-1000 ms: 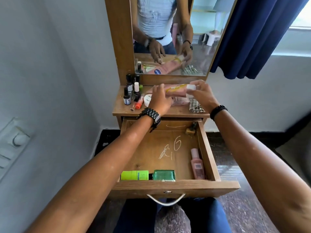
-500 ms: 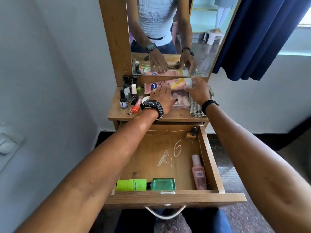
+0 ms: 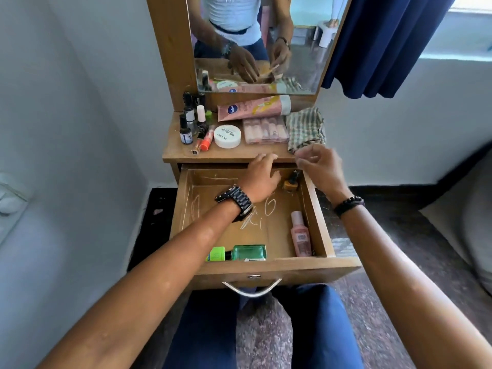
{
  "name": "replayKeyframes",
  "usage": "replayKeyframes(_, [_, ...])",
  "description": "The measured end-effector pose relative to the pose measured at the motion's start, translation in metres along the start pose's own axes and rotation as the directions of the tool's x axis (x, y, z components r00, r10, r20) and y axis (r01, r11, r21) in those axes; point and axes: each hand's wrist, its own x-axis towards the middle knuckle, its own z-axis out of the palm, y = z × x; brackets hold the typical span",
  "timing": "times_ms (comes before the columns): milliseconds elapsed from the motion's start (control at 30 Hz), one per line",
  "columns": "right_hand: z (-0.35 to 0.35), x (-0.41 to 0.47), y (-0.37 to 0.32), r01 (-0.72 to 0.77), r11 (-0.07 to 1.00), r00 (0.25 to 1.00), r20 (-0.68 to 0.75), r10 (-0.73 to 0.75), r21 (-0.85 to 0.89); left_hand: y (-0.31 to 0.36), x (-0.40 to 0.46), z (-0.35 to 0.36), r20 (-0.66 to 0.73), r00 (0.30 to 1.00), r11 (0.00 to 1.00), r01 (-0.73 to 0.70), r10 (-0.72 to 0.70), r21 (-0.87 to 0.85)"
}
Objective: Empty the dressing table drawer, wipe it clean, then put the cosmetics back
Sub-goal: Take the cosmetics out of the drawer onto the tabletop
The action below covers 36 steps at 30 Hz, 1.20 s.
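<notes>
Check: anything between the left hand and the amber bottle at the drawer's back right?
Nothing visible. The left hand hovers over the drawer just left of the amber bottle, with bare drawer floor between them. The right hand is above the bottle, not blocking.

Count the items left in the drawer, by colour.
Green: 2 (lime tube, green glass bottle)
Pink: 1 (pink bottle)
Amber: 1 (small nail polish bottle)
Total: 4

Both forearms reach in from 6 o'clock toward 12; the left hand (image 3: 262, 175), palm down, has its fingers loosely curved, while the right hand (image 3: 318, 166) at its 3 o'clock is loosely curled
</notes>
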Motion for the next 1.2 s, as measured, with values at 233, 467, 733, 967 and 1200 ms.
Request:
replayKeyframes(233, [0.013, -0.014, 0.032, 0.095, 0.902, 0.995, 0.066, -0.074, -0.421, -0.011, 0.002, 0.032, 0.126, 0.981, 0.988, 0.150, -0.145, -0.035])
replayKeyframes(467, [0.038, -0.005, 0.044, 0.125, 0.837, 0.989, -0.004, -0.150, -0.533, -0.024, 0.003, 0.043, 0.122, 0.975, 0.979, 0.193, -0.184, -0.065])
replayKeyframes(733, [0.025, -0.009, 0.047, 0.131, 0.879, 0.991, 0.059, -0.117, -0.459, -0.027, -0.004, 0.048, 0.119, 0.979, 0.980, 0.179, -0.168, -0.086])
replayKeyframes(967, [0.014, -0.024, 0.015, 0.080, 0.987, 0.987, 0.153, -0.058, -0.140, -0.023, -0.015, 0.037, 0.068, 0.985, 0.983, 0.162, -0.156, -0.087])
replayKeyframes(1200, [0.023, -0.048, 0.024, 0.159, 0.853, 0.955, 0.297, -0.006, -0.496, -0.040, -0.038, 0.028, 0.112, 0.967, 0.951, 0.245, -0.227, -0.187])
